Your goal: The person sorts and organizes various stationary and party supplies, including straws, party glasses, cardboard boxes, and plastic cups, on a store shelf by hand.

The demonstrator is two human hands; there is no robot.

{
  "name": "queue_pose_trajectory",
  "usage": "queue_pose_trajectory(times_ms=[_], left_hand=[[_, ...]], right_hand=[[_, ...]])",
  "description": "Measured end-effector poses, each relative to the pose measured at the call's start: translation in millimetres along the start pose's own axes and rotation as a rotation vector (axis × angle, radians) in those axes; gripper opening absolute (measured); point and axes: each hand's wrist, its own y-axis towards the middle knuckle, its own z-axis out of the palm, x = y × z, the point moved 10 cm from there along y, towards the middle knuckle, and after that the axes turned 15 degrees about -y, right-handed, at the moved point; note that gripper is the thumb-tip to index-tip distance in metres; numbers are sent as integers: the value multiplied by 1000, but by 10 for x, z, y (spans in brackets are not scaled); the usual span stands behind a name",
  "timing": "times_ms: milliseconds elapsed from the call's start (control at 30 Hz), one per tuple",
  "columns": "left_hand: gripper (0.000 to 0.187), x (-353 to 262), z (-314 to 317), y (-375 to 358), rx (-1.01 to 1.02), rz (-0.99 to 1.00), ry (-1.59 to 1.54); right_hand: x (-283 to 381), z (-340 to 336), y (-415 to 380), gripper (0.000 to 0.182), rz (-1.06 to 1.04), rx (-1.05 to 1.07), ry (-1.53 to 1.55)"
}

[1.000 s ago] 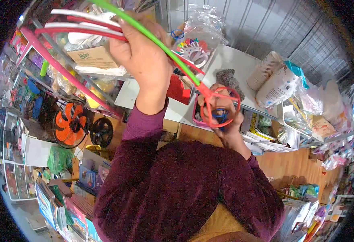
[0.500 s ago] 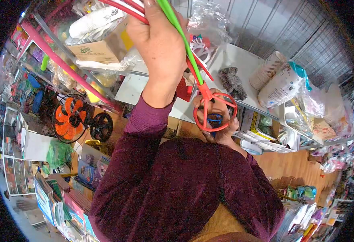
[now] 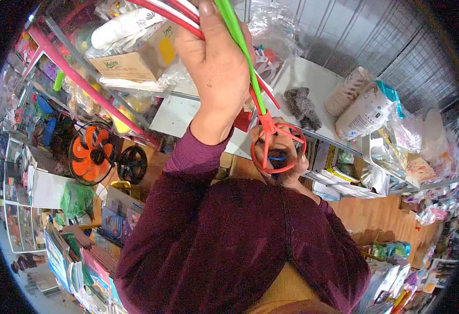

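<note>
My left hand (image 3: 221, 73), at the top, is closed round a bundle of thin red and white sticks (image 3: 174, 17) and a green stick (image 3: 236, 31). The green stick slants down to a red plastic holder (image 3: 267, 124) with round, cage-like hoops. Behind the hoops is my right hand (image 3: 292, 162), its fingers curled by something dark and blue (image 3: 277, 155). The hoops partly hide these fingers, so their exact grip is unclear.
A grey fuzzy object (image 3: 302, 107) and wrapped cup stacks (image 3: 368, 115) stand on the white shelf (image 3: 313, 73). At the left are a cardboard box (image 3: 130, 65), a pink rail (image 3: 78, 81) and an orange fan (image 3: 91, 152).
My left hand and the sticks have shifted slightly right and down. The red hoops have tilted a little; my right hand stays in nearly the same place.
</note>
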Motion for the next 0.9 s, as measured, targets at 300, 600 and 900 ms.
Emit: queue_pose_trajectory(times_ms=[300,600,900], left_hand=[[28,-9,143,-2,337,49,-55],[31,21,136,-42,356,-10,-198],[37,15,219,-127,410,2,-108]], right_hand=[[473,-48,4,93,-276,-253,-464],[258,30,20,101,-25,-183,-347],[166,32,41,94,-103,-136,-211]])
